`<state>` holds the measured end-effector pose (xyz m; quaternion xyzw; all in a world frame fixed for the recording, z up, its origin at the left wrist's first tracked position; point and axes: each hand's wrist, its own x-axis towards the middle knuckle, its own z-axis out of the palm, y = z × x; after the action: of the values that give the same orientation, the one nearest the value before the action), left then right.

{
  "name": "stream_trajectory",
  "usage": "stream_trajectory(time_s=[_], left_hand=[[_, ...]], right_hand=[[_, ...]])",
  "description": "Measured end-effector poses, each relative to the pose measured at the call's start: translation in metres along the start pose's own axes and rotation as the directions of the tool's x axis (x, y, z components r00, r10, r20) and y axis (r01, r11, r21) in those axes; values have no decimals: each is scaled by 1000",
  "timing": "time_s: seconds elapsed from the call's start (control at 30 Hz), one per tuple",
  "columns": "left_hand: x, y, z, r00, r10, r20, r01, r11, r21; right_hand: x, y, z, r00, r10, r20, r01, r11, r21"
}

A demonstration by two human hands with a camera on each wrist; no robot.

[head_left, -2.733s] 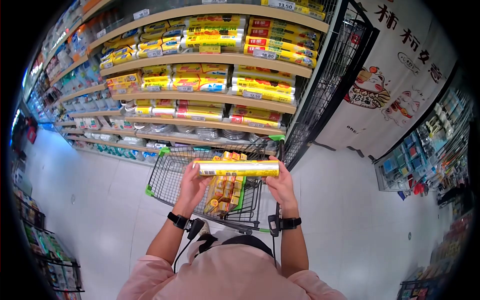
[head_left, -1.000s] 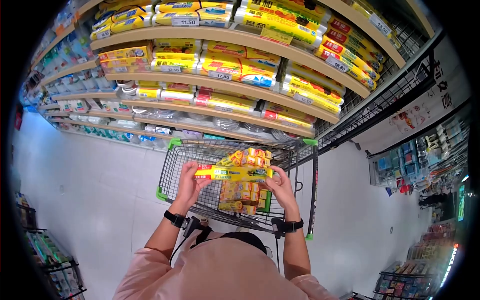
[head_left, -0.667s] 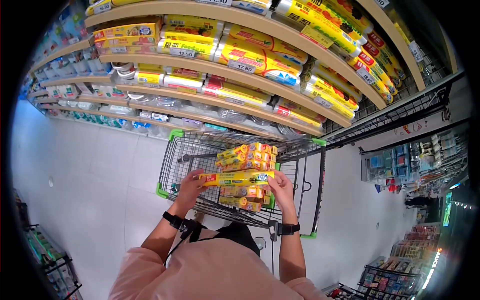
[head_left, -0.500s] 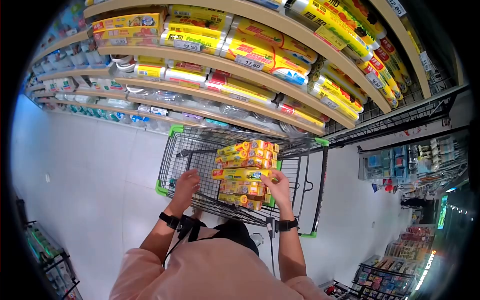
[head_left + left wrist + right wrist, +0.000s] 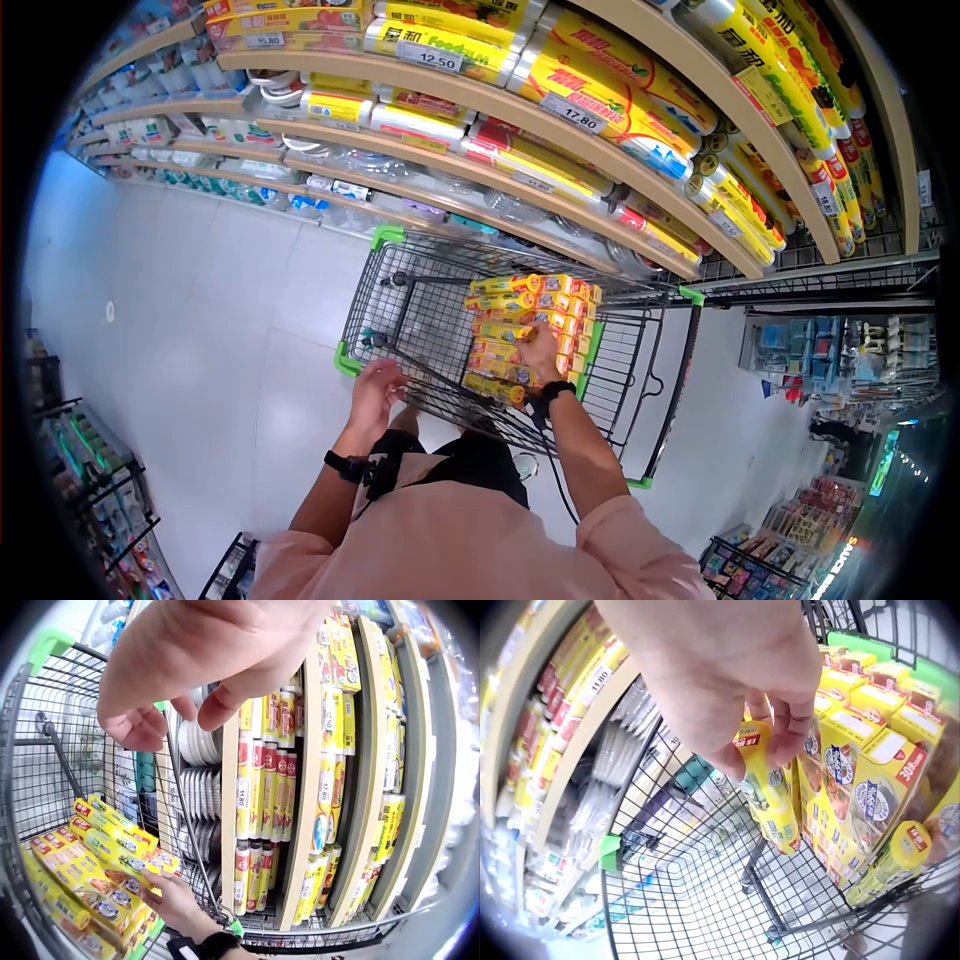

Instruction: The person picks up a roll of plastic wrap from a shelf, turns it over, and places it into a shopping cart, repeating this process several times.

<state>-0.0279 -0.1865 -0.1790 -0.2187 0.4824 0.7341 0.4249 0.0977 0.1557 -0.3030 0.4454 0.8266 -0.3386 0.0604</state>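
My right hand (image 5: 540, 352) is down inside the shopping cart (image 5: 388, 237). In the right wrist view its thumb and fingers pinch the end of a yellow roll of food bags (image 5: 774, 810), which stands beside stacked yellow boxes (image 5: 877, 780). From the head view, that roll lies in the row of packs within the cart. Another yellow roll (image 5: 900, 855) sits on the other side of the boxes. My left hand (image 5: 376, 390) hovers at the cart's near side with loosely bent fingers and nothing in them.
Shelves (image 5: 480, 85) full of yellow rolls and boxes rise just beyond the cart. Clear plastic containers (image 5: 515, 207) fill the lower shelf. A wire mesh panel (image 5: 860, 245) stands at the right, with hanging goods (image 5: 880, 345) past it.
Both hands held the roll over the cart earlier. It has come down among the packs; my left hand has let go and drawn back, while my right keeps hold. The view has swung.
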Motion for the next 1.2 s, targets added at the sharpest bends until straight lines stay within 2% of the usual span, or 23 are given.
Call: stream_trajectory(time_s=[0.07, 0.1, 0.2, 0.3, 0.4, 0.5, 0.6, 0.7, 0.8, 1.0, 1.1, 1.2], left_hand=[[-4, 3, -7, 1000, -6, -4, 5, 1000, -28], [-11, 9, -4, 999, -23, -42, 22, 1000, -14], [-14, 12, -14, 997, -19, -74, 20, 1000, 13], [-16, 15, -18, 994, -16, -112, 16, 1000, -1], [-14, 16, -24, 994, -21, -108, 20, 1000, -9], [-13, 19, -24, 995, -13, -99, 13, 1000, -2], [-12, 22, -23, 995, -13, -96, 12, 1000, -3], [-11, 23, -20, 996, -18, -88, 19, 1000, 3], [-12, 25, -17, 997, -20, -76, 21, 1000, 12], [-11, 26, -14, 999, -22, -47, 24, 999, 28], [-11, 29, -9, 1000, -24, -16, 24, 999, 29], [-8, 30, -4, 999, -27, 40, 26, 999, 30]], right_hand=[[13, 7, 15, 995, -93, -39, 92, 995, -44], [16, 5, 17, 1000, -26, 2, 26, 997, -76], [26, -1, 29, 1000, 11, 15, -10, 996, -84], [29, -7, 38, 999, 4, -35, -8, 994, -109], [31, -11, 40, 1000, 2, 28, 0, 996, -86], [31, -10, 49, 998, 11, -68, -19, 993, -119], [29, -10, 43, 997, 73, 9, -70, 980, -184], [23, -8, 43, 989, 95, -109, -108, 987, -123], [24, 4, 48, 990, 12, -139, -30, 992, -123], [10, 5, 41, 986, -28, -167, 23, 999, -28], [0, 4, 32, 971, -115, -210, 113, 993, -20], [-4, 10, 25, 992, -91, -90, 93, 996, 9]])
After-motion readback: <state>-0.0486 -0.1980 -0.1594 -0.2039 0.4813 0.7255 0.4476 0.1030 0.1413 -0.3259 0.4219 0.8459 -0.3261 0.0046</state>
